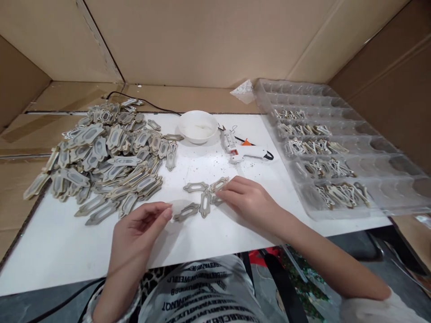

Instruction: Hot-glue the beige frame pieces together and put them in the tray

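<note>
Several flat grey frame-shaped pieces with pointed ends lie on the white tabletop between my hands. One upright piece sits in the middle, with a slanted piece to its left and a level piece above. My left hand pinches thumb and forefinger together beside the slanted piece; whatever is between the tips is too small to make out. My right hand has its fingers drawn together over the right-hand pieces, one of them an upper right piece. Its fingertips cover part of a lower one.
A large heap of similar pieces spreads over the left side. Behind are a white bowl, a white glue gun and a black cable. On the right, a clear compartment tray holds rows of pieces. Cardboard walls enclose the table.
</note>
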Available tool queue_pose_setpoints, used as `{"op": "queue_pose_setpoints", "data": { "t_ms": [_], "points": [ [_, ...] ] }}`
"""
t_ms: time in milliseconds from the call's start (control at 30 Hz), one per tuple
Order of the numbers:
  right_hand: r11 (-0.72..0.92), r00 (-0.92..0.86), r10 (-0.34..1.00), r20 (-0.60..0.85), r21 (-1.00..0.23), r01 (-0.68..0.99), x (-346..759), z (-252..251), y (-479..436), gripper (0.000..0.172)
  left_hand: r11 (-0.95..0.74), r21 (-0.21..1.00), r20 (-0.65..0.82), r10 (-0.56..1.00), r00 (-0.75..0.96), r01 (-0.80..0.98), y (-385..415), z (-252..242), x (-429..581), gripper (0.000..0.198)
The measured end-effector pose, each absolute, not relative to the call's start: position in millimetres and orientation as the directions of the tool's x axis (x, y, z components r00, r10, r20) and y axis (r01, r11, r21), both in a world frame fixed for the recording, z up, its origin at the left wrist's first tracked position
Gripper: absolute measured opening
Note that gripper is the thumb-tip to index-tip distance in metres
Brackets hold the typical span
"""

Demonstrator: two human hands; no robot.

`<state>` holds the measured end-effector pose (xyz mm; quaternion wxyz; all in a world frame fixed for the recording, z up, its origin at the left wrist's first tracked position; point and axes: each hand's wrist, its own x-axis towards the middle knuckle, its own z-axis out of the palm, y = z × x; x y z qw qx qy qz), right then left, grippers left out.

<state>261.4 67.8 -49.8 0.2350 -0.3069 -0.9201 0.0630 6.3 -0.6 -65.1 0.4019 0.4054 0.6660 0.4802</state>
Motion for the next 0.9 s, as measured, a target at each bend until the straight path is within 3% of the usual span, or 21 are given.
{"op": "queue_pose_setpoints", "data": {
  "t_ms": [167, 400, 567, 800, 900],
  "points": [
    [0.840, -0.766, 0.500, 0.405, -0.013, 0.542, 263.9, -51.8, 60.9, 0.035, 0.283, 0.945, -0.205, 0.904, -0.375, 0.166, -12.5, -69.7, -3.4, 0.038],
    [0.824, -0.773, 0.468, 0.427, 0.106, 0.557, 264.9, -59.9, 59.6, 0.036, 0.293, 0.939, -0.220, 0.915, -0.338, 0.182, -18.0, -67.2, -0.8, 0.037],
    [0.843, -0.792, 0.458, 0.404, 0.084, 0.531, 265.0, -61.2, 59.1, 0.034, 0.297, 0.941, -0.232, 0.916, -0.328, 0.164, -19.7, -63.7, 2.6, 0.035],
    [0.844, -0.783, 0.523, 0.338, -0.079, 0.530, 269.8, -61.6, 59.2, 0.027, 0.289, 0.942, -0.235, 0.931, -0.281, 0.169, -19.1, -68.2, 4.9, 0.035],
    [0.833, -0.763, 0.540, 0.356, -0.095, 0.545, 269.5, -60.6, 57.0, 0.027, 0.279, 0.946, -0.234, 0.940, -0.250, 0.163, -19.0, -68.7, 7.9, 0.037]
  ]
}}
